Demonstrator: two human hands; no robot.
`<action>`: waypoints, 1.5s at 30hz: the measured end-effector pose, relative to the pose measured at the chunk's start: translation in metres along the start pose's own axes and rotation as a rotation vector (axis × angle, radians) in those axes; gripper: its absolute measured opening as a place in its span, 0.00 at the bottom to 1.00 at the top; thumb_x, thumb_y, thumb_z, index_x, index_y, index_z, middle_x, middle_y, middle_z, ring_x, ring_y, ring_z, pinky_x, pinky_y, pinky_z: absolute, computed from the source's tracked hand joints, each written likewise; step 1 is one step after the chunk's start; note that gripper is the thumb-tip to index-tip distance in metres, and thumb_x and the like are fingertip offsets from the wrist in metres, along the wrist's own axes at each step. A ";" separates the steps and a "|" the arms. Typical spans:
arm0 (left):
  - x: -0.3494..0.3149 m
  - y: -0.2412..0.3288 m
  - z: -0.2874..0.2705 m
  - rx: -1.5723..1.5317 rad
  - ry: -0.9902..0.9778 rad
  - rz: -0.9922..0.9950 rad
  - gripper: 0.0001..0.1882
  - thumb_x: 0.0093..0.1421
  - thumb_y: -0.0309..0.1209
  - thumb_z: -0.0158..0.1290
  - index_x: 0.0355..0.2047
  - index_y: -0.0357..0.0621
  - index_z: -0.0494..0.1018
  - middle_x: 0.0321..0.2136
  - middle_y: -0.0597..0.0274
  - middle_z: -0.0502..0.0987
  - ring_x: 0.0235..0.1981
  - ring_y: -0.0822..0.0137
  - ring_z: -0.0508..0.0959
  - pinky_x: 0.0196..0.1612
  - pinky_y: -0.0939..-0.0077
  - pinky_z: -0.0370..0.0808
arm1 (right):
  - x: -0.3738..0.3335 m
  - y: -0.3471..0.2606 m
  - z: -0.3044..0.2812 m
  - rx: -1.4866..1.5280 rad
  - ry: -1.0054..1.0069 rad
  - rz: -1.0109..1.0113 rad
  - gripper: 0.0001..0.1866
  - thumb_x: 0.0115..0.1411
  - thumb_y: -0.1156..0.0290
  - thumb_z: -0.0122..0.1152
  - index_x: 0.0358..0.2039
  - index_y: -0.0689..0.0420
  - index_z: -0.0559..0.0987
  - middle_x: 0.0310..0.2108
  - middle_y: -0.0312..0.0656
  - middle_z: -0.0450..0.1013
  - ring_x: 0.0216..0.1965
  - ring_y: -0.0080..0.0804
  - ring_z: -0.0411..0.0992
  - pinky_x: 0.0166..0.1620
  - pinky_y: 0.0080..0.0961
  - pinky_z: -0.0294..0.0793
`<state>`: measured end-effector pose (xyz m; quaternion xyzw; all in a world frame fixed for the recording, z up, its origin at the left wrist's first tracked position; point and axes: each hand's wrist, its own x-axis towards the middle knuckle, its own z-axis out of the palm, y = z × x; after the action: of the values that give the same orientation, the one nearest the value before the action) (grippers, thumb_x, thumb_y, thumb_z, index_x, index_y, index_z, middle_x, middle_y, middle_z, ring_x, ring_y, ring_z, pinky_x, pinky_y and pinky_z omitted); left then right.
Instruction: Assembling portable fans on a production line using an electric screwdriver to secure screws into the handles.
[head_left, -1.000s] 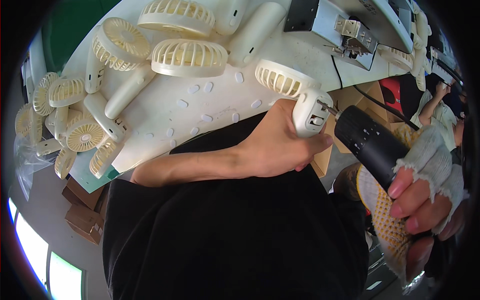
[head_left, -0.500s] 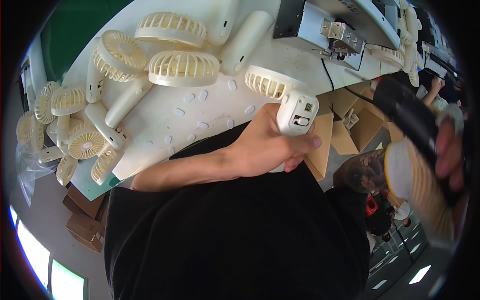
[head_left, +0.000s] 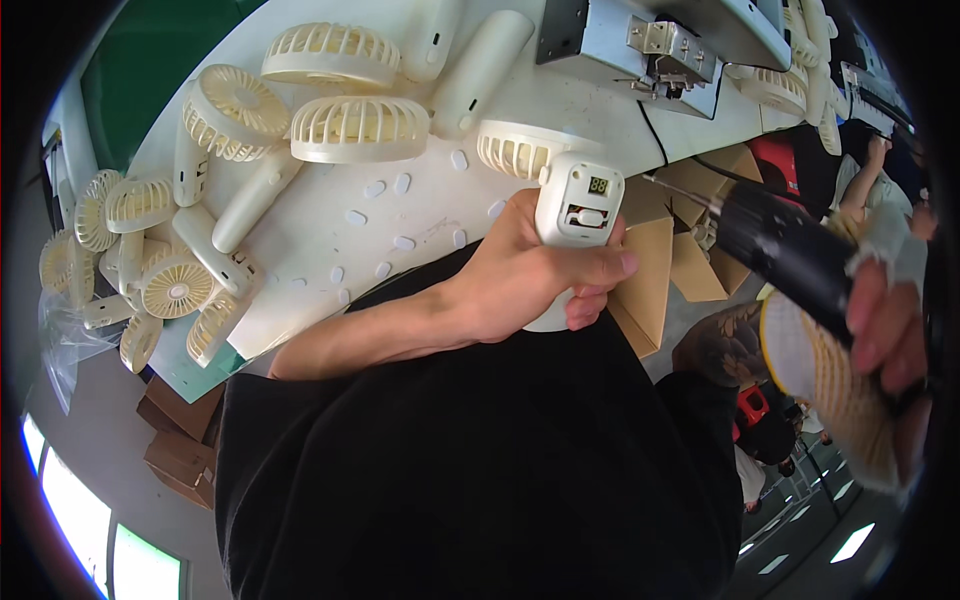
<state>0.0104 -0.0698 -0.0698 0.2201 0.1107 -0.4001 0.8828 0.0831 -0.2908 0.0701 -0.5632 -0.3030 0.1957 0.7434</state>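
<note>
A cream handheld fan (head_left: pixel 577 228) is gripped by its handle in my left hand (head_left: pixel 530 270), with the round cage up and away from me. Its handle face shows a small display window and a cut-out with a white button. In my right hand (head_left: pixel 885 335), fingers wrapped round it, is a black electric screwdriver (head_left: pixel 785 245). The thin bit slants toward the fan and is apart from it. A knitted cuff (head_left: pixel 825 385) covers my right wrist. Small white oval pieces (head_left: pixel 403 184) lie scattered on the white table (head_left: pixel 330 225) beyond my left hand.
Several more cream fans (head_left: pixel 360 130) lie along the table's far side and in a heap (head_left: pixel 175 290) at the left. A metal device (head_left: pixel 675 60) stands at the back right, its black cable hanging over the edge. Cardboard boxes (head_left: pixel 645 280) stand below the table.
The fan has shifted slightly left, and its handle face has turned more toward me. My right hand has brought the screwdriver left and down, and its bit now shows near the fan.
</note>
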 end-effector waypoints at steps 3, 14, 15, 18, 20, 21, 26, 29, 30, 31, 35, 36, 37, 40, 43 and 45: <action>-0.001 0.000 0.000 0.042 0.037 0.017 0.08 0.59 0.22 0.55 0.25 0.40 0.68 0.14 0.64 0.68 0.14 0.74 0.68 0.19 0.74 0.67 | -0.007 -0.016 0.007 -0.035 -0.071 -0.024 0.12 0.57 0.64 0.54 0.41 0.49 0.66 0.32 0.32 0.62 0.36 0.27 0.62 0.48 0.35 0.55; 0.003 -0.006 0.002 0.054 0.024 0.019 0.09 0.58 0.20 0.53 0.23 0.40 0.67 0.14 0.64 0.68 0.13 0.74 0.68 0.18 0.75 0.68 | -0.021 0.016 0.057 -0.074 0.459 -0.026 0.19 0.52 0.62 0.60 0.41 0.47 0.62 0.30 0.32 0.62 0.32 0.28 0.63 0.43 0.33 0.58; 0.003 -0.005 0.002 0.052 0.010 0.013 0.09 0.58 0.20 0.53 0.23 0.40 0.66 0.14 0.64 0.68 0.13 0.74 0.68 0.17 0.75 0.67 | -0.020 0.016 0.052 -0.044 0.384 -0.022 0.20 0.52 0.62 0.60 0.42 0.46 0.62 0.30 0.32 0.62 0.31 0.28 0.63 0.44 0.34 0.58; 0.005 -0.002 0.004 0.055 0.025 0.011 0.10 0.58 0.19 0.53 0.22 0.40 0.65 0.13 0.64 0.68 0.13 0.74 0.68 0.17 0.76 0.67 | -0.022 0.015 0.046 -0.022 0.311 -0.009 0.20 0.53 0.63 0.60 0.42 0.45 0.61 0.29 0.32 0.61 0.30 0.28 0.62 0.45 0.37 0.56; 0.006 0.000 0.004 0.042 0.030 0.009 0.10 0.58 0.19 0.53 0.22 0.40 0.65 0.13 0.64 0.67 0.13 0.74 0.68 0.17 0.76 0.67 | -0.025 0.015 0.052 -0.023 0.319 -0.004 0.20 0.53 0.64 0.60 0.42 0.45 0.61 0.29 0.32 0.61 0.30 0.28 0.62 0.46 0.37 0.56; 0.006 0.001 0.005 0.038 0.028 0.011 0.10 0.57 0.19 0.53 0.22 0.40 0.65 0.13 0.64 0.67 0.13 0.74 0.68 0.17 0.76 0.67 | -0.026 0.015 0.062 -0.037 0.452 -0.019 0.20 0.53 0.64 0.60 0.42 0.45 0.61 0.29 0.32 0.61 0.30 0.28 0.62 0.46 0.37 0.56; 0.005 0.002 0.007 0.034 0.041 -0.001 0.09 0.57 0.19 0.54 0.23 0.40 0.65 0.13 0.64 0.67 0.13 0.74 0.69 0.17 0.75 0.67 | -0.023 0.018 0.084 -0.167 0.565 -0.007 0.21 0.53 0.64 0.60 0.43 0.45 0.60 0.29 0.31 0.61 0.30 0.27 0.61 0.46 0.37 0.56; 0.001 0.000 0.007 0.029 0.047 -0.032 0.09 0.57 0.20 0.55 0.23 0.40 0.66 0.14 0.64 0.68 0.14 0.74 0.69 0.18 0.76 0.68 | -0.011 0.033 0.092 -0.093 0.787 -0.097 0.14 0.56 0.61 0.59 0.39 0.46 0.65 0.27 0.30 0.60 0.30 0.27 0.61 0.46 0.38 0.56; 0.000 -0.001 0.006 0.029 0.059 -0.063 0.09 0.57 0.21 0.56 0.24 0.40 0.66 0.15 0.63 0.69 0.14 0.74 0.69 0.20 0.76 0.69 | -0.019 0.028 0.080 -0.067 0.625 -0.102 0.14 0.57 0.61 0.59 0.38 0.47 0.65 0.27 0.30 0.60 0.30 0.27 0.61 0.46 0.37 0.56; 0.000 -0.004 0.005 0.044 0.060 -0.054 0.09 0.57 0.21 0.56 0.24 0.40 0.66 0.15 0.63 0.69 0.14 0.74 0.69 0.20 0.76 0.69 | -0.026 0.021 0.064 -0.053 0.421 -0.107 0.13 0.57 0.61 0.59 0.38 0.47 0.66 0.27 0.30 0.60 0.30 0.27 0.61 0.46 0.37 0.56; -0.012 -0.010 0.004 0.376 0.008 0.077 0.07 0.58 0.24 0.58 0.27 0.42 0.69 0.21 0.63 0.74 0.19 0.73 0.72 0.25 0.76 0.72 | -0.057 -0.019 0.025 -0.114 0.018 -0.145 0.11 0.58 0.60 0.58 0.36 0.47 0.67 0.26 0.30 0.60 0.30 0.27 0.61 0.46 0.37 0.57; -0.020 -0.015 0.003 0.495 0.000 0.158 0.06 0.58 0.25 0.58 0.29 0.42 0.71 0.24 0.63 0.75 0.22 0.72 0.74 0.30 0.75 0.74 | -0.068 -0.029 0.014 -0.123 -0.034 -0.149 0.10 0.59 0.60 0.58 0.35 0.47 0.68 0.26 0.30 0.60 0.30 0.27 0.61 0.45 0.36 0.57; -0.027 -0.019 0.000 0.504 0.017 0.158 0.06 0.58 0.25 0.58 0.29 0.42 0.71 0.24 0.63 0.75 0.22 0.72 0.74 0.30 0.75 0.74 | -0.085 -0.037 0.007 -0.135 -0.047 -0.161 0.10 0.59 0.60 0.58 0.35 0.47 0.68 0.25 0.30 0.60 0.30 0.27 0.61 0.45 0.36 0.57; -0.039 -0.010 -0.012 1.136 -0.204 0.553 0.17 0.53 0.26 0.60 0.45 0.45 0.74 0.40 0.59 0.76 0.44 0.58 0.75 0.50 0.63 0.73 | -0.142 -0.053 -0.022 -0.279 0.136 0.069 0.09 0.60 0.59 0.57 0.33 0.48 0.69 0.25 0.29 0.60 0.30 0.26 0.61 0.45 0.36 0.57; -0.036 0.004 -0.023 1.518 -0.319 0.398 0.25 0.48 0.23 0.60 0.49 0.45 0.73 0.42 0.52 0.76 0.46 0.51 0.75 0.51 0.59 0.73 | -0.095 0.097 -0.022 0.050 0.218 0.014 0.13 0.64 0.72 0.53 0.47 0.61 0.67 0.28 0.36 0.66 0.35 0.25 0.65 0.40 0.24 0.66; -0.045 0.023 -0.007 1.505 -0.211 0.395 0.26 0.45 0.22 0.57 0.49 0.46 0.75 0.45 0.50 0.76 0.49 0.47 0.74 0.52 0.57 0.72 | -0.051 0.137 0.027 -0.063 0.675 -0.077 0.18 0.53 0.84 0.55 0.46 0.60 0.68 0.25 0.40 0.69 0.22 0.27 0.64 0.29 0.25 0.67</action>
<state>-0.0016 -0.0237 -0.0526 0.7355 -0.3159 -0.2220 0.5568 0.0346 -0.2638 -0.0675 -0.6072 -0.0669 -0.0394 0.7908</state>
